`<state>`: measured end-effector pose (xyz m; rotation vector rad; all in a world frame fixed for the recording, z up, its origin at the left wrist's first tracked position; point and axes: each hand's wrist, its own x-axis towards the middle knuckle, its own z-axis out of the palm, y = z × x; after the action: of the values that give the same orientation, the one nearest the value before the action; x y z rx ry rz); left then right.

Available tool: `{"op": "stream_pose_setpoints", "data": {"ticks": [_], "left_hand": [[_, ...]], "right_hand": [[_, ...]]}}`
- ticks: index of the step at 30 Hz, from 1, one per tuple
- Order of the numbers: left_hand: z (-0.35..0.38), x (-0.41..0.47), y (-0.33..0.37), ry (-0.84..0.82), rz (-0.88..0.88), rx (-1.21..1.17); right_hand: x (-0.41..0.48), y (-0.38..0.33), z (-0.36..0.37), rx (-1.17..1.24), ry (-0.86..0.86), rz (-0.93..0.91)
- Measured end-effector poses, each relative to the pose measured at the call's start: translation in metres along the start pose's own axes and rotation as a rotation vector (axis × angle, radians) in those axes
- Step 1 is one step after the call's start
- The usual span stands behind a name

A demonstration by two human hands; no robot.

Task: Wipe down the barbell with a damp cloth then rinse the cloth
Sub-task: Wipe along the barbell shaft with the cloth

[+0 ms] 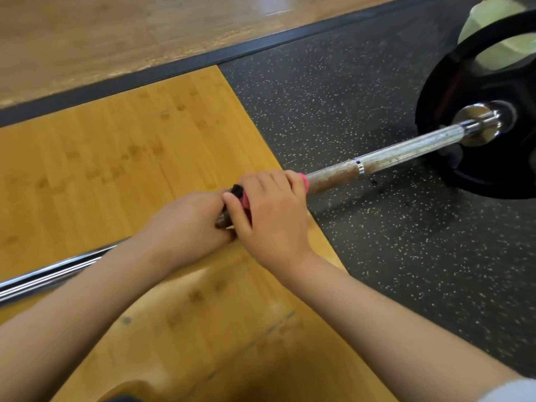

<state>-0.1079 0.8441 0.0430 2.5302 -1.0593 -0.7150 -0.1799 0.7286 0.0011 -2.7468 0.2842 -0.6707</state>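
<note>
The barbell point(385, 161) lies diagonally from the lower left to a black weight plate point(464, 146) at the upper right. Its shaft looks rusty brown beside my hands and chrome at the far left. A pink cloth point(303, 181) is wrapped round the bar, mostly hidden under my right hand point(269, 210), whose fingers curl over it. Only pink edges and a small black patch show. My left hand point(185, 221) grips the bar just left of the right hand, touching it.
A yellow wooden platform point(116, 158) lies under the bar's middle. Black speckled rubber flooring point(362, 91) lies under the plate end. A dark border strip and lighter wood floor run along the top. A pale green object point(493, 18) stands behind the plate.
</note>
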Motion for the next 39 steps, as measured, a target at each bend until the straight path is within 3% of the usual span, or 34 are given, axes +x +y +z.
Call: {"op": "stream_pose_setpoints", "data": {"ticks": [7,13,18,25,30,35,37,39], "left_hand": [[0.004,0.020,0.034,0.072,0.074,0.130],[0.005,0.063,0.082,-0.051,0.167,0.305],[0.004,0.100,0.130,-0.147,0.216,0.443],[0.033,0.115,0.150,0.003,0.153,0.379],[0.041,0.110,0.147,0.112,0.159,0.357],[0.035,0.103,0.133,0.101,0.061,0.188],[0.034,0.097,0.128,0.082,0.005,0.204],[0.041,0.092,0.128,0.174,-0.023,0.294]], "right_hand": [[0.008,0.051,-0.010,0.002,0.079,-0.206],[0.018,0.118,-0.037,-0.028,-0.021,-0.213],[0.029,0.184,-0.063,-0.077,-0.064,-0.164],[0.046,0.294,-0.102,-0.045,0.017,0.071],[0.035,0.249,-0.082,-0.037,0.155,0.206],[0.019,0.158,-0.044,-0.006,0.144,-0.012],[0.019,0.158,-0.042,-0.014,0.162,-0.081],[0.020,0.170,-0.045,0.004,0.148,-0.196]]}}
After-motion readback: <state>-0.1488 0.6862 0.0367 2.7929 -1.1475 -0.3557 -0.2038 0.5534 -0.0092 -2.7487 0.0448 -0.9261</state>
